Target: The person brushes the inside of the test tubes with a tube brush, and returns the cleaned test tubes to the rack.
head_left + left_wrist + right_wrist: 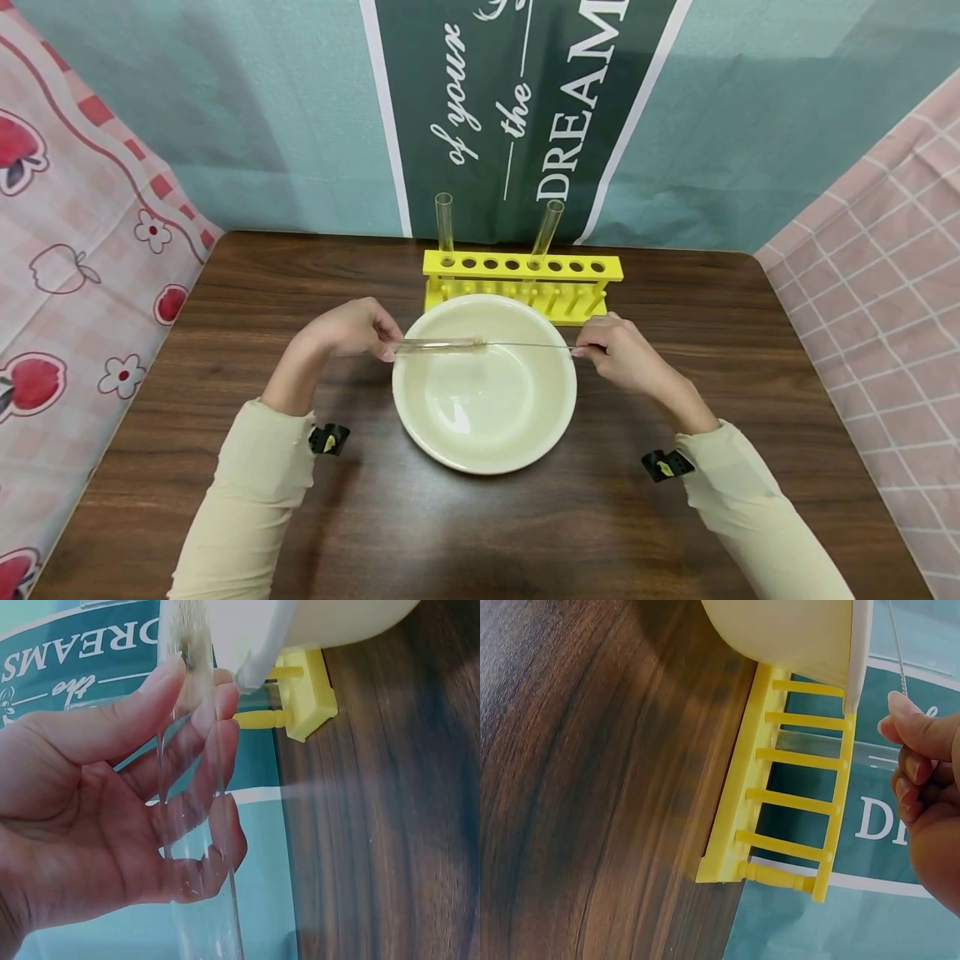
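A clear glass test tube (435,346) lies level over a cream basin (487,454), its mouth to the right. My left hand (358,327) pinches it between thumb and fingertips, and its far end runs past the palm in the left wrist view. Pale bristles of a test tube brush (191,645) show inside the tube near my thumb. The brush's thin twisted wire (528,344) comes out of the mouth toward the right. Beyond the basin's right rim, my right hand (618,348) pinches that wire between thumb and forefinger, the other fingers curled in.
Right behind the basin stands a yellow test tube rack (522,265). It holds an upright test tube (445,225) at its left end and a leaning test tube (547,229) right of middle. All stand on a dark wooden table (450,533) with a printed cloth (315,117) behind.
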`<act>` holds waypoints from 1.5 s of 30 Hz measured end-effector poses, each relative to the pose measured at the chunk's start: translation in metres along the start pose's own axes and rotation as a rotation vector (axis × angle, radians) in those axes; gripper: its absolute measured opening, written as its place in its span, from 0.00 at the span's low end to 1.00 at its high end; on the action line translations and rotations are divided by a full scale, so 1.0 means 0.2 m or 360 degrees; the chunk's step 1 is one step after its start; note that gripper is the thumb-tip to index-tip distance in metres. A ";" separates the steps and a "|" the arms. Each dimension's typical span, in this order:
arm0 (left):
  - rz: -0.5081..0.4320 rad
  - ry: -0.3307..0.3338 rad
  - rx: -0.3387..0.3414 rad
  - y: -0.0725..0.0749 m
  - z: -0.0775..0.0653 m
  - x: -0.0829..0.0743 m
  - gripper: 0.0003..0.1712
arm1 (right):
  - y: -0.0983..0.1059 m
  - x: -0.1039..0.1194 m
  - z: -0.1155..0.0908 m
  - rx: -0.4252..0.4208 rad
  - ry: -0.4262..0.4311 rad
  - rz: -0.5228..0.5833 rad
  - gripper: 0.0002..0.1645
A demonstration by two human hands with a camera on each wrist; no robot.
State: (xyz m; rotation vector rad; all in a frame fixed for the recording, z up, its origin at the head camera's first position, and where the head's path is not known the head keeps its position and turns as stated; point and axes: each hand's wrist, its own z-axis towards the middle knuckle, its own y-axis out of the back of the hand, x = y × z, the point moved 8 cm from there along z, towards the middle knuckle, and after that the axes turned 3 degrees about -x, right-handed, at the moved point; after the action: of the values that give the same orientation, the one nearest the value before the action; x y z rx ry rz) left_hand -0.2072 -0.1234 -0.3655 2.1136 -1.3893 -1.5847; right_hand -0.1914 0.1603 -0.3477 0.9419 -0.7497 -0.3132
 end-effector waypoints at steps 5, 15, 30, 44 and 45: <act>0.0031 -0.0006 0.0022 -0.01 0.02 -0.03 0.11 | -0.01 0.02 0.01 0.0008 0.0035 -0.0026 0.11; 0.0114 -0.0115 0.0077 -0.07 0.05 -0.13 0.10 | -0.02 0.11 0.04 -0.0012 0.0167 -0.0023 0.10; 0.0171 -0.0050 0.0093 -0.15 0.08 -0.25 0.10 | -0.07 0.21 0.11 0.0089 0.0175 -0.0007 0.12; 0.0137 -0.0095 0.0068 -0.14 0.10 -0.29 0.13 | -0.01 0.23 0.16 0.0215 0.0076 -0.0069 0.14; 0.0134 -0.0100 0.0065 -0.14 0.10 -0.29 0.13 | -0.01 0.23 0.16 0.0209 0.0071 -0.0067 0.14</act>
State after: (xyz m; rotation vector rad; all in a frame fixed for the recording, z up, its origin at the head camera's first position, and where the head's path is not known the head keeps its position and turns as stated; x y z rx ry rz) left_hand -0.2075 -0.0568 -0.3516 2.0150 -1.5216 -1.6169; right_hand -0.1816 0.1153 -0.3173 1.0866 -0.7170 -0.2811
